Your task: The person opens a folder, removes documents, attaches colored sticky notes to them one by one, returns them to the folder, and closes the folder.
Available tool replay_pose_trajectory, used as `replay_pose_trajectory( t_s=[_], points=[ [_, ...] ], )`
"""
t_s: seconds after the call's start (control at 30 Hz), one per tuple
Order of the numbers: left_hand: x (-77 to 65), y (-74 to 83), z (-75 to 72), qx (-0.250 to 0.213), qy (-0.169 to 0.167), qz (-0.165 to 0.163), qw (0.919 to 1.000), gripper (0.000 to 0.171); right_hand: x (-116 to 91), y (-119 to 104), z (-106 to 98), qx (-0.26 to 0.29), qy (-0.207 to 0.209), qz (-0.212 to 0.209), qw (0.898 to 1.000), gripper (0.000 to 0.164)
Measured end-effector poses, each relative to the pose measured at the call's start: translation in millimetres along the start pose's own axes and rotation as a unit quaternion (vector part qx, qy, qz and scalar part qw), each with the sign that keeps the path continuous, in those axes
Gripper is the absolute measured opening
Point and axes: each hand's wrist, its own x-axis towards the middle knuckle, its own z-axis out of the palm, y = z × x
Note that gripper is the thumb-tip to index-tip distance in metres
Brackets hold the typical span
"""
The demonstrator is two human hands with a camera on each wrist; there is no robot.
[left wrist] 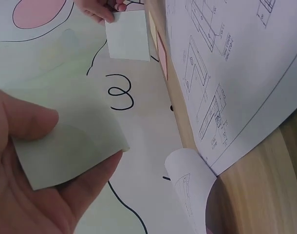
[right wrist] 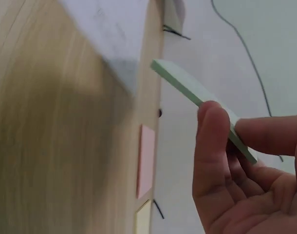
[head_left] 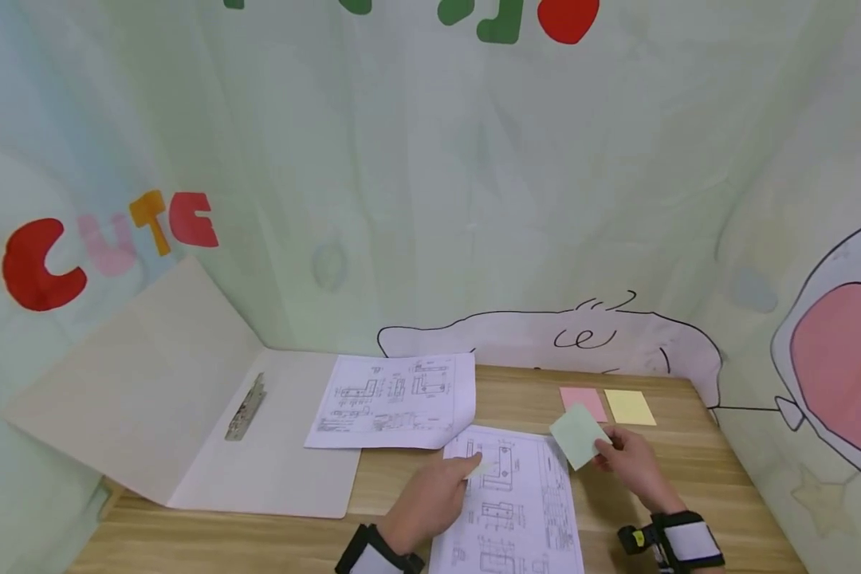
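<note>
A pale green sticky note (left wrist: 75,151) is pinched between the thumb and fingers of my left hand (head_left: 430,496), over a sheet with technical drawings (head_left: 516,526). My right hand (head_left: 633,462) grips a pad of pale green sticky notes (head_left: 579,436) by its right corner, above the table beside that sheet. The pad's thick edge (right wrist: 182,87) shows in the right wrist view, with the thumb on one face and a finger on the other. Behind the right hand lie a pink sticky note pad (head_left: 587,402) and a yellow one (head_left: 630,407).
An open pale folder (head_left: 280,486) with a metal clip (head_left: 246,408) lies at the left, its cover (head_left: 143,383) raised against the curtain. Another drawing sheet (head_left: 395,414) overlaps the folder's right side, its lower right corner curling up. A printed curtain (head_left: 402,199) hangs behind the wooden table (head_left: 244,546).
</note>
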Motion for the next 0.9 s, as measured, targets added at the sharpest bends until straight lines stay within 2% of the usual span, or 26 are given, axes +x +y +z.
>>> replay_pose_trajectory(
  t_s=[0.23,0.37,0.57,0.77,0.9],
  points=[
    [-7.6,1.0,2.7,0.031,-0.011,0.011,0.9994,0.037,9.9,14.2,-22.5,0.010,0.029,0.012,0.999,0.026],
    [-9.3,2.0,3.3,0.034,-0.019,0.016,0.9991,0.037,16.0,19.3,-41.4,0.017,0.042,0.036,0.998,0.033],
    [-12.7,2.5,0.4,0.024,-0.032,-0.005,0.9992,0.035,30.1,31.9,-62.1,0.034,0.057,0.069,0.995,0.042],
    [-15.0,2.8,-3.2,0.028,-0.022,-0.005,0.9993,0.035,43.9,42.5,-77.9,0.085,0.068,0.077,0.991,0.034],
    [-15.6,2.9,-4.7,0.022,-0.030,-0.010,0.9992,0.034,52.7,48.7,-89.4,0.117,0.069,0.090,0.987,0.026]
  ],
)
